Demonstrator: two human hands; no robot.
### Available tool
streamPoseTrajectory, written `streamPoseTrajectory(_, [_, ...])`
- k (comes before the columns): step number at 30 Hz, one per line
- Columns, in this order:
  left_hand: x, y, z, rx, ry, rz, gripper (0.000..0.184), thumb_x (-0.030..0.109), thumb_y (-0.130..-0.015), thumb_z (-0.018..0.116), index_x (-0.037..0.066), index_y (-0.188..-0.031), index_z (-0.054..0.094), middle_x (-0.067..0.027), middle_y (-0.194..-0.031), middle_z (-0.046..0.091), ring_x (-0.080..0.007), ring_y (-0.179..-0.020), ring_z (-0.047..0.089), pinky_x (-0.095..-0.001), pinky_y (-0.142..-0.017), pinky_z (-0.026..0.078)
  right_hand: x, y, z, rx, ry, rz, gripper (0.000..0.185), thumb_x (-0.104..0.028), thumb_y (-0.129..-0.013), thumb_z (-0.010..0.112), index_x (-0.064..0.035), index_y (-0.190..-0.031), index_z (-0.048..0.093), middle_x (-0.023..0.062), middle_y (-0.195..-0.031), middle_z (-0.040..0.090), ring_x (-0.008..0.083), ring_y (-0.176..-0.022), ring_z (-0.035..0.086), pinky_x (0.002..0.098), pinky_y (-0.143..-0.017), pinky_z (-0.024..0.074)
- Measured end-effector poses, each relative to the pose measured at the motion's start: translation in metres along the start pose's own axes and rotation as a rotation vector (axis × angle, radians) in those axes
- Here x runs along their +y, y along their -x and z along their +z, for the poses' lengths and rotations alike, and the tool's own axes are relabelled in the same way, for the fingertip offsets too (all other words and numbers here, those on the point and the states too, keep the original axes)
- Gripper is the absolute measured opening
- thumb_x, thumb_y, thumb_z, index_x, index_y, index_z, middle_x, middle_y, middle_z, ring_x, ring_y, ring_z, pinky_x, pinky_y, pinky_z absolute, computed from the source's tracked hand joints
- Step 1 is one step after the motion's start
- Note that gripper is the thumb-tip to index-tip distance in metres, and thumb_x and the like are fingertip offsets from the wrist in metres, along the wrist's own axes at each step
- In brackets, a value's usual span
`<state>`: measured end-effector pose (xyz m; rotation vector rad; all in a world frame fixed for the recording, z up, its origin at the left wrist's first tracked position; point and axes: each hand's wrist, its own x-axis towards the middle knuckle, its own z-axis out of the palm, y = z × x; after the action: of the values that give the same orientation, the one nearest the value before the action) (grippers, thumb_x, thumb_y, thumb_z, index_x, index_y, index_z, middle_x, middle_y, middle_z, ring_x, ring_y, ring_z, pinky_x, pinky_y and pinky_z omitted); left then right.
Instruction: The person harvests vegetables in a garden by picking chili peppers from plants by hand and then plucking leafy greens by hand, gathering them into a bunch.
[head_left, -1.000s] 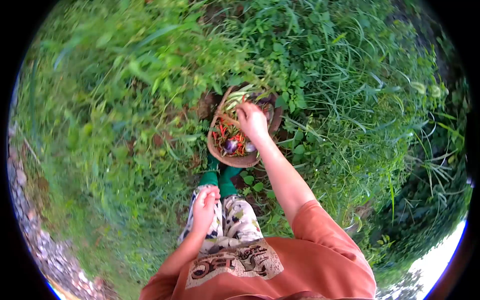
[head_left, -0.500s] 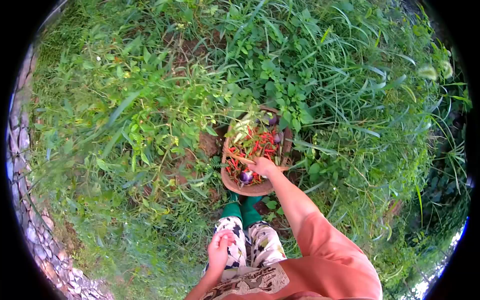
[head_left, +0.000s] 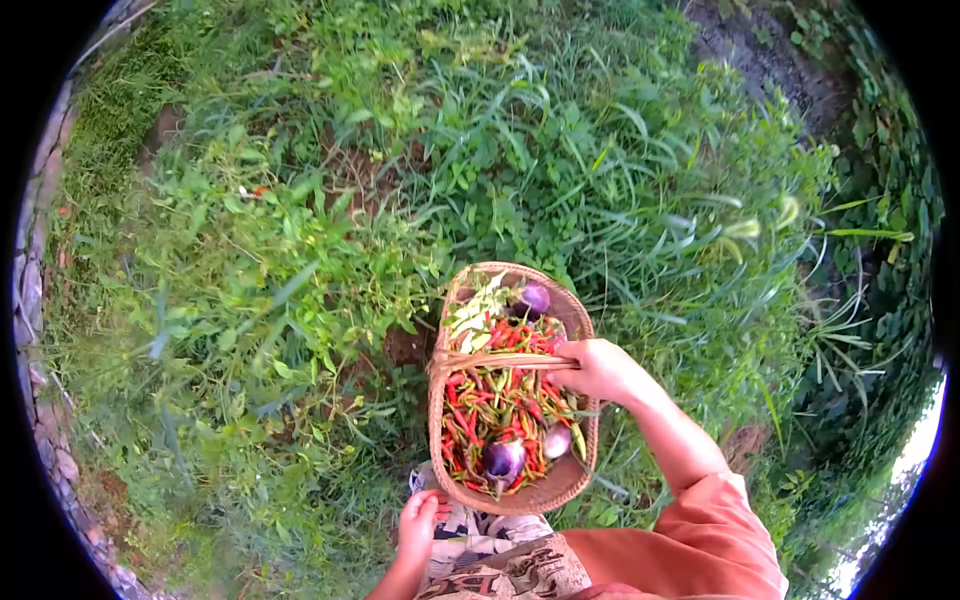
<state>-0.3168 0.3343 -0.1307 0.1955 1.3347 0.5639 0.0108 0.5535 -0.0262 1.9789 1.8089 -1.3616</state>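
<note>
From where I stood, the person's right hand (head_left: pixel 595 368) was closed around the right end of a flat, tan woven handle (head_left: pixel 500 361) that arched across an oval, tan wicker basket (head_left: pixel 512 506). The knuckles faced up and hid the fingertips and part of the grip. The basket was in front of the body, over the patterned black-and-white trousers (head_left: pixel 480 532), and it hid most of the legs. Slim red and green chilli peppers (head_left: pixel 480 408) filled much of it, running under the handle, which covered a strip of them. A glossy, round purple-and-white eggplant (head_left: pixel 504 460) lay in the near part, with a smaller, pale purple eggplant (head_left: pixel 557 441) to its right. At the far end, another purple eggplant (head_left: pixel 533 298) sat beside pale green pods (head_left: pixel 474 322), too blurred to name surely. The left hand (head_left: pixel 420 516) was near the basket's lower left rim, its fingers released and loosely curled; I could not tell whether they touched the rim. The orange short-sleeved shirt (head_left: pixel 665 552) was cut off below, its printed lettering creased and unreadable. Green grass and leafy weeds (head_left: pixel 270 300) surrounded the basket, hiding most of the soil.
</note>
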Motion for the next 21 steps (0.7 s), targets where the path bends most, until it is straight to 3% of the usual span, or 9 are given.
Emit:
streamPoseTrajectory(3, [0.032, 0.013, -0.004, 0.013, -0.023, -0.021, 0.02, 0.012, -0.09, 0.046, -0.001, -0.104, 0.052, -0.012, -0.093, 0.061, -0.0187, -0.079, 0.06, -0.0277, -0.067, 0.048, -0.022, 0.01, -0.052, 0.056, 0.014, 0.012, 0.026, -0.031, -0.074, 0.064, -0.0097, -0.088, 0.063, 0.0147, -0.074, 0.062, 0.0298, -0.072, 0.061, 0.0383, -0.066, 0.0479])
streamPoseTrajectory(4, [0.039, 0.016, -0.004, 0.003, -0.042, -0.008, 0.021, 0.013, -0.09, 0.047, -0.001, -0.105, 0.052, -0.0118, -0.093, 0.061, -0.0182, -0.08, 0.06, -0.0276, -0.069, 0.048, -0.025, 0.01, -0.067, 0.117, 0.028, -0.017, 0.023, -0.024, -0.074, 0.068, -0.0071, -0.088, 0.064, 0.0075, -0.065, 0.061, 0.0167, -0.059, 0.057, 0.0311, -0.059, 0.0465])
streamPoseTrajectory(8, [0.052, 0.007, 0.008, 0.005, -0.113, 0.022, 0.019, 0.01, -0.09, 0.043, -0.001, -0.103, 0.053, -0.0106, -0.092, 0.061, -0.0153, -0.076, 0.059, -0.0249, -0.065, 0.047, -0.026, -0.009, -0.127, 0.313, 0.038, -0.019, 0.021, -0.02, -0.072, 0.069, -0.0055, -0.086, 0.064, 0.0062, -0.062, 0.059, 0.0124, -0.057, 0.054, 0.0297, -0.057, 0.0444])
streamPoseTrajectory(14, [0.108, -0.015, 0.074, 0.037, -0.124, 0.042, 0.018, 0.008, -0.09, 0.044, -0.002, -0.102, 0.054, -0.0108, -0.091, 0.061, -0.0148, -0.075, 0.059, -0.0243, -0.065, 0.047, 0.011, -0.1, -0.223, 0.461, -0.002, -0.045, 0.023, -0.017, -0.072, 0.068, -0.0049, -0.092, 0.065, 0.0062, -0.064, 0.059, 0.0115, -0.057, 0.052, 0.0288, -0.057, 0.0439])
streamPoseTrajectory(15, [0.113, -0.029, 0.083, 0.06, -0.109, 0.009, 0.019, 0.008, -0.09, 0.044, -0.002, -0.102, 0.054, -0.0113, -0.091, 0.061, -0.0151, -0.075, 0.059, -0.0239, -0.065, 0.048, 0.021, -0.125, -0.243, 0.488, -0.003, -0.074, 0.021, -0.024, -0.072, 0.064, -0.0113, -0.089, 0.066, 0.013, -0.074, 0.063, 0.0256, -0.07, 0.061, 0.0364, -0.066, 0.0474])
streamPoseTrajectory(17, [0.144, -0.042, 0.119, 0.084, -0.164, 0.023, 0.02, 0.011, -0.09, 0.045, -0.002, -0.102, 0.054, -0.0113, -0.092, 0.061, -0.0154, -0.077, 0.059, -0.0246, -0.067, 0.047, 0.033, -0.173, -0.284, 0.494, 0.093, -0.09, 0.02, -0.024, -0.073, 0.064, -0.0112, -0.088, 0.066, 0.0126, -0.074, 0.062, 0.0253, -0.069, 0.061, 0.0363, -0.065, 0.0472])
streamPoseTrajectory(18, [0.157, -0.044, 0.133, 0.098, -0.172, -0.009, 0.021, 0.012, -0.09, 0.045, -0.002, -0.102, 0.054, -0.0112, -0.093, 0.061, -0.0152, -0.077, 0.059, -0.0248, -0.067, 0.047, 0.047, -0.2, -0.294, 0.474, -0.062, -0.132, 0.017, -0.014, -0.073, 0.065, -0.0007, -0.084, 0.062, 0.0073, -0.06, 0.054, 0.0126, -0.058, 0.049, 0.0309, -0.057, 0.0412])
streamPoseTrajectory(20, [0.162, -0.071, 0.156, 0.059, -0.154, -0.009, 0.022, 0.014, -0.091, 0.044, -0.002, -0.102, 0.054, -0.0101, -0.092, 0.061, -0.0148, -0.078, 0.059, -0.0249, -0.068, 0.046, 0.069, -0.254, -0.318, 0.527, 0.018, -0.186, 0.021, -0.015, -0.073, 0.064, -0.0016, -0.089, 0.063, 0.0086, -0.065, 0.056, 0.014, -0.061, 0.052, 0.0315, -0.061, 0.0429])
streamPoseTrajectory(21, [0.152, -0.072, 0.154, 0.052, -0.166, -0.027, 0.022, 0.014, -0.091, 0.044, -0.002, -0.103, 0.054, -0.0097, -0.092, 0.061, -0.0146, -0.078, 0.059, -0.0249, -0.068, 0.046, 0.063, -0.262, -0.323, 0.42, 0.02, -0.04, 0.028, -0.014, -0.073, 0.064, -0.0039, -0.099, 0.063, 0.0098, -0.07, 0.059, 0.0154, -0.066, 0.055, 0.0321, -0.066, 0.0446])
